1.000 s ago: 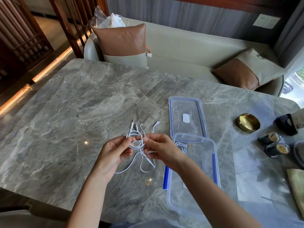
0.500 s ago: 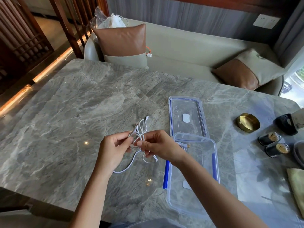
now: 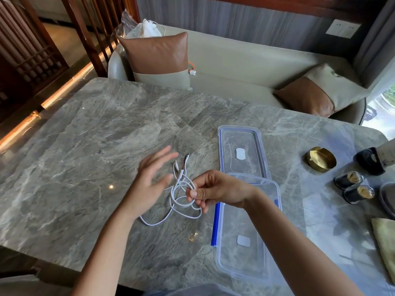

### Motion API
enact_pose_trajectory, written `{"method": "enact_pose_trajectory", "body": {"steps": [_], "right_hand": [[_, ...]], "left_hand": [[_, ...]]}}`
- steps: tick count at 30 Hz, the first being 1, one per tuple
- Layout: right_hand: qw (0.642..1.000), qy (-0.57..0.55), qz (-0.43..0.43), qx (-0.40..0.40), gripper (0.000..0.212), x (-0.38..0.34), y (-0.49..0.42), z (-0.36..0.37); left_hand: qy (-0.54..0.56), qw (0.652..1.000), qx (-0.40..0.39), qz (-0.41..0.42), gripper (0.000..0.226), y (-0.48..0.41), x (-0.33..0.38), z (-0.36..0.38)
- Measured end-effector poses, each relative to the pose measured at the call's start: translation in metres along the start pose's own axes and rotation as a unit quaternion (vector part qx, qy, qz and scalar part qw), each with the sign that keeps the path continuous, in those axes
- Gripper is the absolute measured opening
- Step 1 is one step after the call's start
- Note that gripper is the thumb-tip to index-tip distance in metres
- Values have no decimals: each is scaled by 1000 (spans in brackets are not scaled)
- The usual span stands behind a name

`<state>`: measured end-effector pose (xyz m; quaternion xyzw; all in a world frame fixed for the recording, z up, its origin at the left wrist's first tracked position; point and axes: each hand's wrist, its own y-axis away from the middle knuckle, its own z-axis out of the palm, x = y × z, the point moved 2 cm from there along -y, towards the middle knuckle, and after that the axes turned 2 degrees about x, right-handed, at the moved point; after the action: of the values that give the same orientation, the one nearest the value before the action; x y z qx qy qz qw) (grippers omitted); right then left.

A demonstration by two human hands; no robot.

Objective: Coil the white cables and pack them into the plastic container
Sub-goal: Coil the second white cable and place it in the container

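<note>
A thin white cable lies in loose loops on the grey marble table, its plug ends pointing away from me and a tail trailing toward me. My right hand pinches the loops between thumb and fingers. My left hand hovers just left of the cable, fingers spread, holding nothing; it looks blurred. The clear plastic container with blue clips stands right of the cable, partly under my right wrist. Its clear lid lies flat behind it.
A brass ashtray and two small dark cups sit at the right, with a black object and a folded cloth near the right edge. A bench with brown cushions runs behind the table.
My left hand has let go of the cable and opened, moving up and left. The right hand still holds the loops, which have sagged onto the table.
</note>
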<state>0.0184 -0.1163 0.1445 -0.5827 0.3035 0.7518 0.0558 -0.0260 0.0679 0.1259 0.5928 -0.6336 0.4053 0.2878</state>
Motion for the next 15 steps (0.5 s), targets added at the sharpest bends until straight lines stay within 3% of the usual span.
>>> {"method": "enact_pose_trajectory", "body": {"steps": [2,4,9,15], "right_hand": [[1000,8,4,-10,18,0,-1,0],[1000,16,7,-1,16,2,0,-2],[996,-10,8,93,10,15,3,-16],[987,-36,-12,159,8,23,-2,-15]], "left_hand": [[-91,995,-39,21,26,-6,2,11],[-94,994,-52,2,18,-9,3,15],[29,994,-65,-81,28,-3,-5,12],[187,962,-98,-171,24,12,-1,18]]}}
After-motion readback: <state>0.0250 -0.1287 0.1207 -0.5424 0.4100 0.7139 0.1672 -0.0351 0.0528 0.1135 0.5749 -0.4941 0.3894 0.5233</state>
